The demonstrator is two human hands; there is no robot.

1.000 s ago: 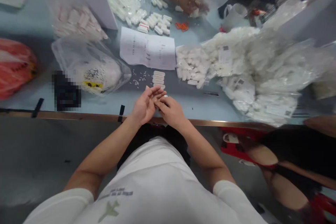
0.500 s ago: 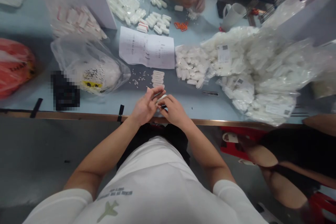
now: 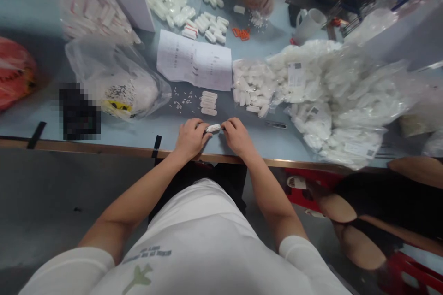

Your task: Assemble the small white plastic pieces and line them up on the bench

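Observation:
A small white oblong plastic piece [image 3: 212, 127] is held level just over the table, near its front edge. Its left end sits between the thumb and fingers of my left hand [image 3: 191, 138]. The curled fingers of my right hand [image 3: 238, 137] close in at its right end; the exact contact there is too small to make out. Beyond my hands lies a short column of similar white pieces [image 3: 208, 103], set side by side. Left of that column, tiny white parts [image 3: 182, 100] are scattered on the table.
A printed sheet [image 3: 194, 60] lies behind the column. Bags of white pieces [image 3: 254, 85] fill the right side; a clear bag [image 3: 128, 90] stands left. A small metal tool [image 3: 276, 124] rests right of my hands. Across the table, a co-worker's hands [image 3: 258, 0] handle small parts.
My hands have drawn apart, and the white piece now shows between them. My left hand has turned from palm-up to palm-down. The view has shifted slightly.

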